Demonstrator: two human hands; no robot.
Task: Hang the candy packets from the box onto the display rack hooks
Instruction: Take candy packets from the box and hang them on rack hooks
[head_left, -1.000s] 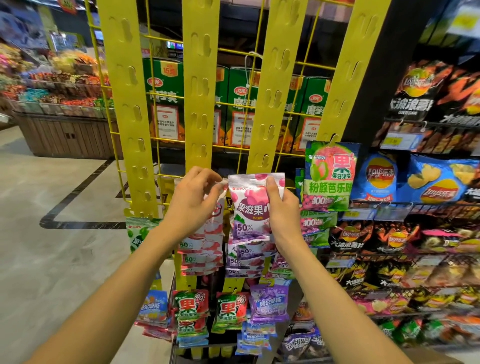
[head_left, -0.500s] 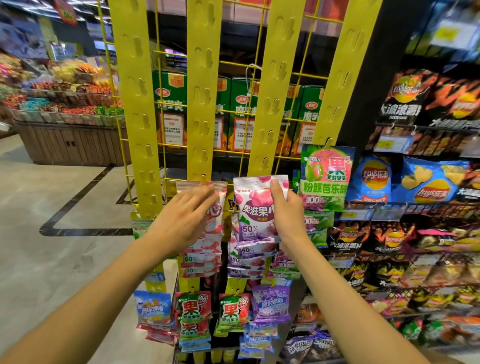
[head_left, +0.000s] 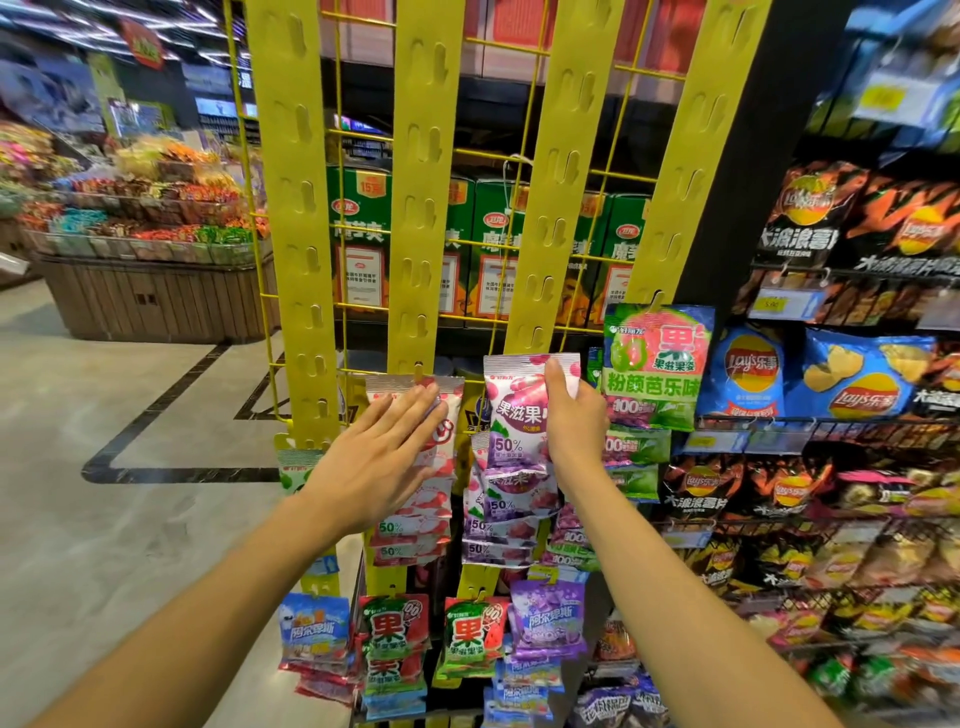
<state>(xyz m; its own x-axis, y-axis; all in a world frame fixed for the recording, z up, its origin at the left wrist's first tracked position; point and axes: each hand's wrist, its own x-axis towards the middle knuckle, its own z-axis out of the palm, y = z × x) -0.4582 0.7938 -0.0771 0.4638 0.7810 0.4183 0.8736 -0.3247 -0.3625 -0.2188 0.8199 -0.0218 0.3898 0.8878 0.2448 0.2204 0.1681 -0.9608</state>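
Hanging a purple packet on the third yellow strip.
The packet (head_left: 519, 410) sits at the strip (head_left: 550, 208) foot, its top corner pinched by the right hand (head_left: 574, 415); left hand (head_left: 382, 457), fingers straight, presses the pink packet (head_left: 449, 410). Next, I judge: seat its hole on a hook.

The purple candy packet (head_left: 519, 410) is glossy foil-like film with a crimped silver top edge, and the pink packet (head_left: 447, 410) beside it has the same shiny, crinkled finish. The yellow hanging strips (head_left: 423, 208) look like smooth, matt plastic — fixed on a thin yellow-painted wire grid (head_left: 613, 244). The produce stand (head_left: 156, 301) is slatted brown wood, the floor (head_left: 104, 405) polished stone with a soft sheen.
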